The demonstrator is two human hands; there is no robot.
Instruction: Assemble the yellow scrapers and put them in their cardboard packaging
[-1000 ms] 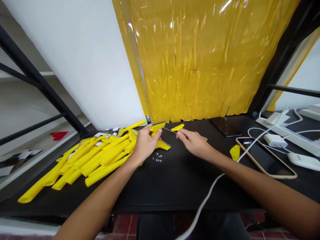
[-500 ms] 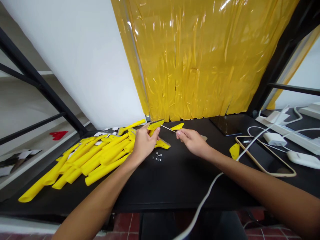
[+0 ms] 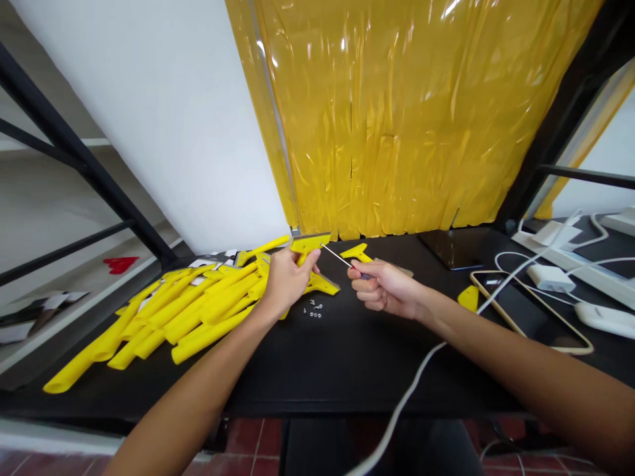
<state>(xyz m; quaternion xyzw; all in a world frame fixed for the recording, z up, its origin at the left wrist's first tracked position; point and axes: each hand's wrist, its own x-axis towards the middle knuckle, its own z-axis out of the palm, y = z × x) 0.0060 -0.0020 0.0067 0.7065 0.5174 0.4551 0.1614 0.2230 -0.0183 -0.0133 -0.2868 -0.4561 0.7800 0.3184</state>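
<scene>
My left hand [image 3: 288, 276] is closed around a yellow scraper [image 3: 308, 244], its wide head with a metal blade edge pointing up and away. In my right hand [image 3: 381, 285] is a screwdriver [image 3: 337, 255], held by its handle; the thin shaft reaches left and its tip meets the scraper's head. Most of the handle is hidden by my fingers. Several small screws and nuts [image 3: 314, 311] lie on the black table just below my left hand. Another yellow scraper head [image 3: 322, 285] shows behind that hand, and a yellow scraper piece [image 3: 357, 252] lies beyond the screwdriver.
A pile of yellow scrapers [image 3: 198, 311] with tubular handles covers the table's left side. To the right lie a phone [image 3: 536, 314], a small yellow piece [image 3: 467, 299], a white charger [image 3: 550, 277] and a dark tablet-like slab [image 3: 451, 248]. A white cable [image 3: 411, 403] crosses under my right forearm.
My right hand has rolled round the screwdriver handle, with its curled fingers now showing. The scraper in my left hand has tilted, so more of its head and blade edge shows.
</scene>
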